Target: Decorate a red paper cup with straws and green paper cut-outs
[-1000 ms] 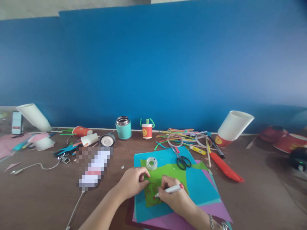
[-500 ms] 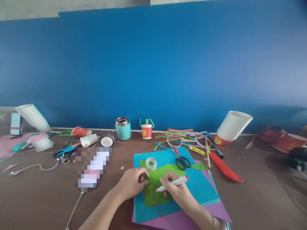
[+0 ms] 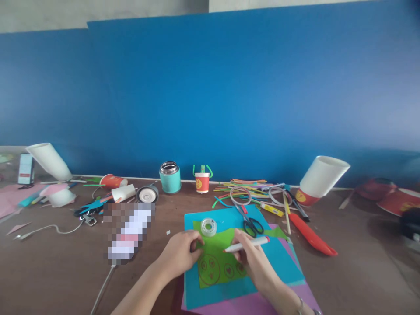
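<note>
My right hand (image 3: pixel 251 256) grips a white marker (image 3: pixel 246 244) with a red end. Its tip sits at or just above a green sheet of paper (image 3: pixel 218 246); contact is unclear. On the sheet are a round red face (image 3: pixel 209 269) and smaller circles (image 3: pixel 229 271), one with a heart inside, partly covered by my right hand. Loosely curled, my left hand (image 3: pixel 183 253) presses on the sheet's left edge. A tape roll (image 3: pixel 208 233) lies at the top of the green sheet. Black-handled scissors (image 3: pixel 253 227) rest on the blue paper (image 3: pixel 282 262) beneath.
Purple paper (image 3: pixel 239 304) pokes out under the blue. Behind lie coloured strips (image 3: pixel 226 189), a yellow glue tube (image 3: pixel 271 209) and a red case (image 3: pixel 313 236). A teal flask (image 3: pixel 170 180), a small cup figure (image 3: pixel 202 181) and tilted stacked cups (image 3: pixel 323 179) line the blue panel.
My right hand has moved slightly right and up with the marker, and small drawn circles now show on the green sheet. My left hand stays at its edge. The view shifted a little.
</note>
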{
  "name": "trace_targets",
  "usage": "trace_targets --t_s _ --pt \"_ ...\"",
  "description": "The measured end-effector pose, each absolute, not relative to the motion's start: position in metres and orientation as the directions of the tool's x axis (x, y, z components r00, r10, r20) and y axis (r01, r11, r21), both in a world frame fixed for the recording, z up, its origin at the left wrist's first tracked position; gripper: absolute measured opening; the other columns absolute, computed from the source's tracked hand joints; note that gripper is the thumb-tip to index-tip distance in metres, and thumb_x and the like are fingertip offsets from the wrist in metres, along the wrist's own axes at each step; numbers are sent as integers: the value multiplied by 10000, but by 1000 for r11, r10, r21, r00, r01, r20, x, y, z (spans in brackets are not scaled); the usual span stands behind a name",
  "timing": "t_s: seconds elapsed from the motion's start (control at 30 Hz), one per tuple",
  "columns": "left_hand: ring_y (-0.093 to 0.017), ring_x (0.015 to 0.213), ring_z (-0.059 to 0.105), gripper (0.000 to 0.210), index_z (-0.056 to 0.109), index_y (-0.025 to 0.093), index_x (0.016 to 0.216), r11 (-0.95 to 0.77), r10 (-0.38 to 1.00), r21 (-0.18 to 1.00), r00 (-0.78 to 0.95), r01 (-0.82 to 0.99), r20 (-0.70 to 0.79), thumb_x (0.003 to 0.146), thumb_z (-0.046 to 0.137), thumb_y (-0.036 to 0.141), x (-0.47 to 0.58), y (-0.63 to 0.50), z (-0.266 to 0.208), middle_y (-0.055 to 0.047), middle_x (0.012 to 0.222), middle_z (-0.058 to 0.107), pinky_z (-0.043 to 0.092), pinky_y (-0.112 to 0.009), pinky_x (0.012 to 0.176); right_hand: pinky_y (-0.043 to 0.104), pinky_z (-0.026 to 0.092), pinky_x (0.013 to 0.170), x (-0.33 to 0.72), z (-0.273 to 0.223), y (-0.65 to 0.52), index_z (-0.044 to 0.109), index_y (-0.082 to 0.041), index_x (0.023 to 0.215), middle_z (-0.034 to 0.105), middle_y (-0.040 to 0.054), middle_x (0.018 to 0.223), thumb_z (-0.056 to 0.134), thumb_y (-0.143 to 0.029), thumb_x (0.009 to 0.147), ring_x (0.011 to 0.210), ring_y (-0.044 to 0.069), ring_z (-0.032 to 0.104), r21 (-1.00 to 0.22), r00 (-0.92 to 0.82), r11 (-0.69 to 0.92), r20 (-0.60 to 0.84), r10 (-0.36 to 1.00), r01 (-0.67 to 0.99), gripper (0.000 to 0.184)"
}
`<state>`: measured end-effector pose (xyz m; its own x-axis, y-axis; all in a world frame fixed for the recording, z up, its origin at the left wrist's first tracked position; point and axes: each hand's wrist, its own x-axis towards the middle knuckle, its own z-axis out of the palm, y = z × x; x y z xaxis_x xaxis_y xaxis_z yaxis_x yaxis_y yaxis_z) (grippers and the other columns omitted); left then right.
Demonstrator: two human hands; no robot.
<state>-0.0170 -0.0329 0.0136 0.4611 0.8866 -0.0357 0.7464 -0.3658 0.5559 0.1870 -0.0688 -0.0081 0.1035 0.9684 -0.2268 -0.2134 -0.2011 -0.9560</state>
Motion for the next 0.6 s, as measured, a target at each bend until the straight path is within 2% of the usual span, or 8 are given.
trace_targets --t_s 0.07,0.17,0.27,0.33,0.4,0.47,0.53,0.6 --pt "-139 671 563 138 633 245 844 -366 891 555 453 747 -22 734 566 196 -18 -33 15 25 696 582 330 -212 586 212 243 437 190 -4 -68 439 -196 550 363 -76 409 568 -527 754 425 77 298 -930 86 -207 -243 966 -304 409" --pt "-144 684 567 144 635 249 856 -370 889 550 457 748 -23 739 565 201 -18 -32 16 25 699 588 339 -216 599 194 241 418 197 6 -64 425 -194 542 339 -90 425 686 -412 689 417 60 267 -860 47 -200 -250 967 -469 372" --pt "-146 693 571 145 636 248 860 -369 890 533 454 761 -32 736 572 209 -18 -31 14 26 715 600 346 -222 611 173 279 425 202 16 -60 480 -192 617 408 -85 490 767 -295 593 448 58 343 -782 62 -206 -298 953 -589 306" --pt "-148 700 573 143 636 245 861 -368 891 523 453 768 -37 735 574 218 -18 -30 12 23 731 608 348 -225 614 178 322 452 201 22 -58 509 -188 651 466 -66 523 769 -279 576 489 72 411 -780 64 -244 -341 938 -576 286" --pt "-151 699 573 140 638 245 860 -371 889 519 455 770 -40 735 574 228 -18 -29 10 20 736 614 346 -226 607 189 318 448 196 25 -56 513 -183 639 490 -49 513 729 -336 620 491 83 426 -825 68 -291 -367 928 -484 265" --pt "-151 685 571 135 639 247 852 -374 888 516 458 771 -41 735 573 234 -19 -29 9 20 727 615 339 -226 591 200 277 426 189 24 -53 490 -186 600 474 -50 464 646 -418 696 448 80 384 -894 79 -311 -353 932 -323 295" --pt "-150 673 569 126 640 250 837 -377 887 517 461 768 -38 734 569 230 -20 -28 7 23 710 613 334 -225 580 209 248 426 182 18 -51 449 -194 562 448 -60 416 598 -415 730 423 76 348 -959 69 -263 -271 960 -104 315" --pt "-150 682 574 126 639 248 834 -386 883 525 469 758 -28 734 566 225 -20 -28 7 22 710 615 339 -222 586 214 252 438 177 9 -48 422 -200 547 430 -72 403 609 -319 703 428 80 352 -984 22 -150 -149 989 97 271"
